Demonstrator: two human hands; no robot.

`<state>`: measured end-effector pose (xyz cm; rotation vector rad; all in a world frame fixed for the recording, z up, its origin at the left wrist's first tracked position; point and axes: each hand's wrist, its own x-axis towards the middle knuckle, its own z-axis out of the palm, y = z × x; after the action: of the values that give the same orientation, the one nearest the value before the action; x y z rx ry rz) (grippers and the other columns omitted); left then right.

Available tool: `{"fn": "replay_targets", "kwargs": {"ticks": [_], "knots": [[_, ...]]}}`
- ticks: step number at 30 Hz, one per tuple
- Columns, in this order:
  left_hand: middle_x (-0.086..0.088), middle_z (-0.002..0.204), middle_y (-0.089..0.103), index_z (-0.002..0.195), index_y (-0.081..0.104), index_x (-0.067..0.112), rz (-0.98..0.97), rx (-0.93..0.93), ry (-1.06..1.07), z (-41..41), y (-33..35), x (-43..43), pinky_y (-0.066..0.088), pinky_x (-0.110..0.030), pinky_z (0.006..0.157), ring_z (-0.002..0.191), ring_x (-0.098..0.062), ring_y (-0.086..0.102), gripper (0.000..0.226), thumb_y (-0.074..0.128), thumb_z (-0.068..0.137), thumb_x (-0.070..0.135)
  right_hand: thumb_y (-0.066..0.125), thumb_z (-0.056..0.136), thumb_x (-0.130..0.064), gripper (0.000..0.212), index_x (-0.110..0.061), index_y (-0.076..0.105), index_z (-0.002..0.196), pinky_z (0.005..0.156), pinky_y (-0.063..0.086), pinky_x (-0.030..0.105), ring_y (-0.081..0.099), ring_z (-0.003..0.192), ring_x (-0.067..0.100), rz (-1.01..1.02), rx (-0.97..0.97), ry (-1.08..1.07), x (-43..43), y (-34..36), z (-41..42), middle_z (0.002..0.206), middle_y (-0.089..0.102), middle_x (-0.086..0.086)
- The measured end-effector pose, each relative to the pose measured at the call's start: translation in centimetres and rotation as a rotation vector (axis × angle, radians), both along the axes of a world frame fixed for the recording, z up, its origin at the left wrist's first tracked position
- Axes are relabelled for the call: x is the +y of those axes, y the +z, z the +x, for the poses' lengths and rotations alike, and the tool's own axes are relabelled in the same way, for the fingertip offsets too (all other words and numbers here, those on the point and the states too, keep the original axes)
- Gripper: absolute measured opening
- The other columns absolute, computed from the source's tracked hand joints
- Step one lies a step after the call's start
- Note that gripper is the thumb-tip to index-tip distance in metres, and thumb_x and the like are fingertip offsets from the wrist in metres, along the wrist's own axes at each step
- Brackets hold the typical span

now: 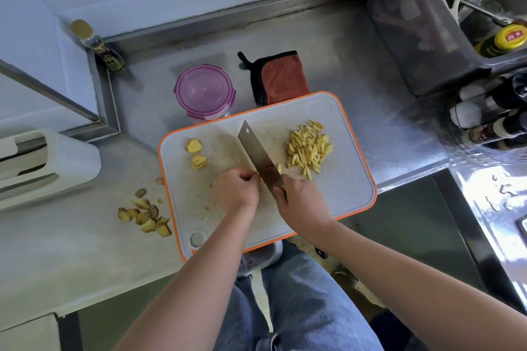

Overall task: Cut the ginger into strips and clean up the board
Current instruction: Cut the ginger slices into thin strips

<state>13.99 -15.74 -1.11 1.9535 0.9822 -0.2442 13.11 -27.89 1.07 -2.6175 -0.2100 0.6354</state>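
You're mostly done: big pile of strips [309, 148] far right on the board [350, 179], two slices [196, 152] waiting left. Right hand [299, 202] grips the cleaver [258, 157], left hand [236, 188] curls over a half-hidden bit [261, 179] at the blade. Cleanup not started

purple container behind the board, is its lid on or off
On: the lid sits flat over the purple container, and its side clips lie down against the rim. What is inside cannot be told.
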Motion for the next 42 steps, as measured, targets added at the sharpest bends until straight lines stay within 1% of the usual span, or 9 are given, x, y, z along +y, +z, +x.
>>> {"fn": "replay_targets", "kwargs": {"ticks": [3, 7, 11, 14, 17, 21, 30, 38, 42], "knots": [[-0.001, 0.082, 0.074, 0.087, 0.078, 0.016, -0.001, 0.004, 0.004, 0.1, 0.1, 0.1, 0.044, -0.024, 0.065, 0.074, -0.016, 0.065, 0.009, 0.072, 0.081, 0.018, 0.041, 0.100, -0.028, 0.020, -0.013, 0.046, 0.089, 0.058, 0.032, 0.031, 0.044, 0.070, 0.024, -0.001, -0.018, -0.023, 0.9, -0.2, 0.4, 0.076, 0.049, 0.006], [-0.004, 0.080, 0.075, 0.085, 0.078, 0.015, -0.026, -0.002, 0.011, 0.0, -0.2, 0.2, 0.055, -0.031, 0.071, 0.076, -0.021, 0.070, 0.008, 0.074, 0.079, 0.017, 0.042, 0.099, -0.027, 0.023, -0.007, 0.053, 0.099, 0.059, 0.038, 0.034, 0.054, 0.075, 0.031, 0.030, -0.046, -0.055, 1.6, -0.5, 1.1, 0.081, 0.058, 0.012], [-0.002, 0.073, 0.074, 0.080, 0.077, 0.017, -0.075, 0.004, 0.038, 0.0, -0.4, 0.3, 0.059, -0.038, 0.072, 0.070, -0.021, 0.071, 0.003, 0.074, 0.078, 0.017, 0.045, 0.098, -0.026, 0.023, -0.006, 0.053, 0.092, 0.055, 0.036, 0.033, 0.054, 0.070, 0.031, 0.082, -0.043, -0.094, 1.7, -0.4, 1.6, 0.072, 0.051, 0.007], [-0.002, 0.072, 0.073, 0.075, 0.076, 0.018, -0.064, 0.005, 0.024, -0.1, -0.4, 0.3, 0.055, -0.030, 0.068, 0.071, -0.020, 0.070, 0.007, 0.072, 0.081, 0.018, 0.046, 0.098, -0.024, 0.023, -0.010, 0.044, 0.080, 0.049, 0.028, 0.031, 0.045, 0.060, 0.025, 0.107, -0.056, -0.087, 1.2, -0.1, 1.2, 0.063, 0.045, 0.003], [-0.001, 0.072, 0.072, 0.077, 0.077, 0.017, -0.053, 0.013, 0.016, -0.1, -0.3, 0.2, 0.047, -0.024, 0.063, 0.070, -0.018, 0.068, 0.009, 0.070, 0.082, 0.018, 0.046, 0.098, -0.024, 0.023, -0.008, 0.048, 0.082, 0.051, 0.032, 0.031, 0.046, 0.060, 0.024, 0.087, -0.055, -0.065, 0.8, 0.1, 0.8, 0.065, 0.051, 0.007], [-0.001, 0.069, 0.071, 0.080, 0.077, 0.016, -0.058, -0.006, 0.016, -0.2, -0.3, 0.2, 0.042, -0.023, 0.059, 0.069, -0.018, 0.068, 0.009, 0.069, 0.083, 0.017, 0.045, 0.098, -0.026, 0.023, -0.006, 0.054, 0.089, 0.052, 0.032, 0.031, 0.048, 0.063, 0.024, 0.053, -0.051, -0.046, 0.7, 0.0, 0.6, 0.069, 0.056, 0.010], [0.002, 0.074, 0.070, 0.083, 0.077, 0.015, -0.025, -0.012, 0.003, -0.2, -0.3, -0.1, 0.039, -0.021, 0.055, 0.069, -0.015, 0.064, 0.009, 0.068, 0.084, 0.015, 0.044, 0.099, -0.027, 0.024, -0.011, 0.041, 0.081, 0.055, 0.027, 0.031, 0.043, 0.064, 0.023, 0.054, -0.004, -0.081, 1.0, -0.4, -0.1, 0.070, 0.046, 0.005], [-0.002, 0.076, 0.073, 0.080, 0.075, 0.018, -0.027, -0.019, 0.050, 0.0, -0.6, -0.4, 0.055, -0.031, 0.070, 0.072, -0.019, 0.069, 0.003, 0.074, 0.081, 0.020, 0.046, 0.098, -0.023, 0.021, -0.005, 0.053, 0.089, 0.057, 0.034, 0.032, 0.045, 0.066, 0.024, 0.104, -0.059, -0.128, 0.9, -0.8, 1.5, 0.075, 0.054, 0.010], [0.000, 0.071, 0.072, 0.081, 0.075, 0.018, -0.084, -0.090, -0.029, -0.1, -1.1, -0.8, 0.054, -0.029, 0.066, 0.068, -0.017, 0.069, 0.007, 0.075, 0.081, 0.025, 0.046, 0.097, -0.025, 0.023, -0.006, 0.057, 0.091, 0.054, 0.050, 0.041, 0.057, 0.060, 0.029, 0.192, -0.034, -0.264, -1.4, -1.2, 2.6, 0.070, 0.061, 0.011]]}}
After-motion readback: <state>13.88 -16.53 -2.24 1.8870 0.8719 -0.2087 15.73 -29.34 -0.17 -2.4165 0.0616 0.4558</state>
